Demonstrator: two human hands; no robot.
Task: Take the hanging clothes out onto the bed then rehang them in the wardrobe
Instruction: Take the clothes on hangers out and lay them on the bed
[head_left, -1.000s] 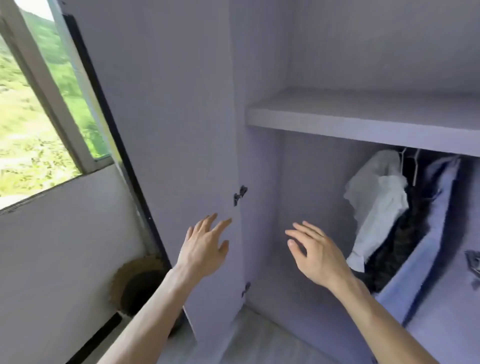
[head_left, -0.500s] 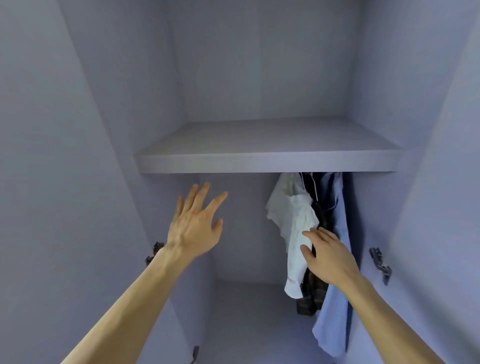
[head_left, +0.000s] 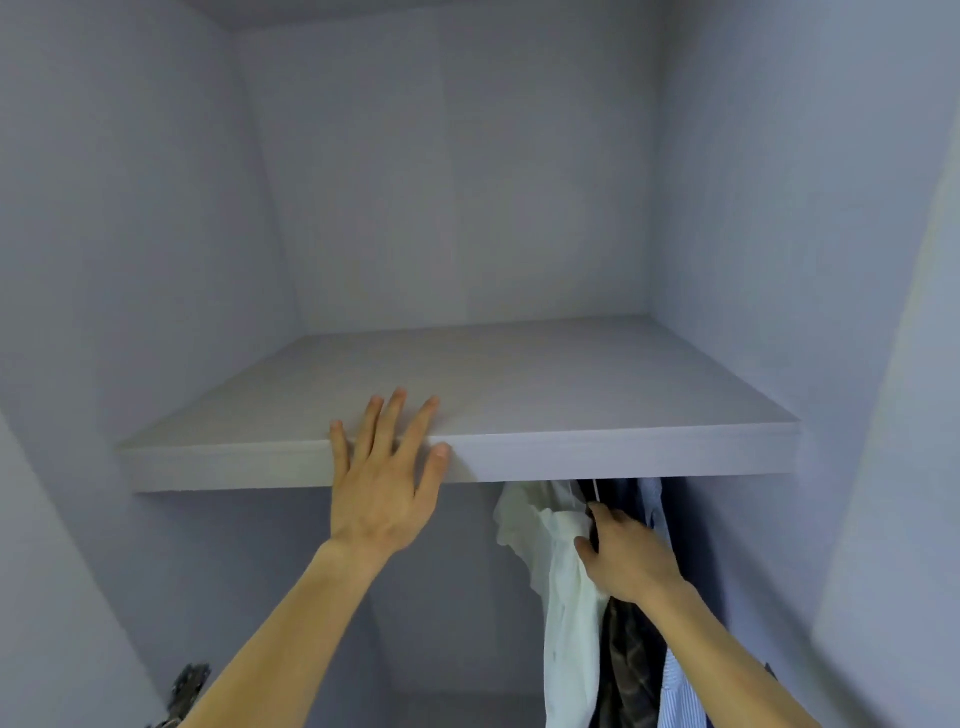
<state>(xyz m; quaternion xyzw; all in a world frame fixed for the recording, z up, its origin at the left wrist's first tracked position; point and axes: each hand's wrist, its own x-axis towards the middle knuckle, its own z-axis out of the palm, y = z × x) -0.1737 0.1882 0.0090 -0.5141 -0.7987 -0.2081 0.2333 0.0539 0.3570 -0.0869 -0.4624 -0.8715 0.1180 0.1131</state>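
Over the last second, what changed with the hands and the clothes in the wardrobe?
The left hand rose from mid-air and now rests flat on the front edge of the shelf. The right hand reached up into the hanging clothes, touching the white garment; a grip is unclear. That garment, the dark patterned garment and the blue striped shirt still hang below.

pale lilac walls (head_left: 467, 182) (one wide shelf (head_left: 571, 452))

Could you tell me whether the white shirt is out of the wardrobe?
No, in: white shirt hangs under the shelf, right hand against it.
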